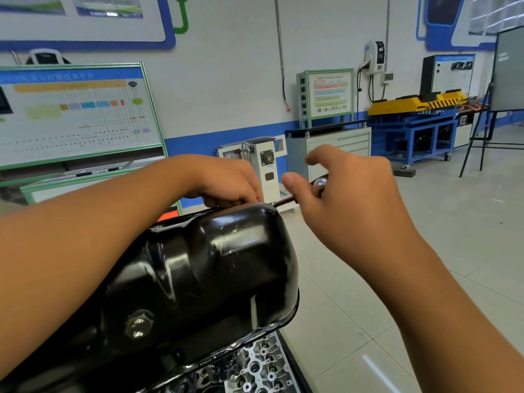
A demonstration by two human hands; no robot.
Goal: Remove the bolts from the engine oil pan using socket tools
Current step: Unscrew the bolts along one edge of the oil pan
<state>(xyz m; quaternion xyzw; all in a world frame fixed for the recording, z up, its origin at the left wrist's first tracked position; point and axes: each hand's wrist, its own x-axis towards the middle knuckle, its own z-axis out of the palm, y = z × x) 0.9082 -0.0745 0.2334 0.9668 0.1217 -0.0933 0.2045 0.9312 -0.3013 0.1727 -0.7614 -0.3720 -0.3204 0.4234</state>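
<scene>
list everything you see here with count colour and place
oil pan: 1, glossy black, centre foreground, on the engine
drain bolt: 1, silver, on the pan's near left side
engine: 1, silver and black, under the pan, bottom centre
ratchet: 1, chrome and black, at the pan's far edge
training board: 1, white with green frame, left
small board: 1, white with green frame, on the cabinet by the far wall
cabinet: 1, grey, far centre
white stand: 1, behind the hands
bench: 1, blue with yellow top, far right
left hand: curled, at the pan's far edge
right hand: holds the ratchet handle
</scene>
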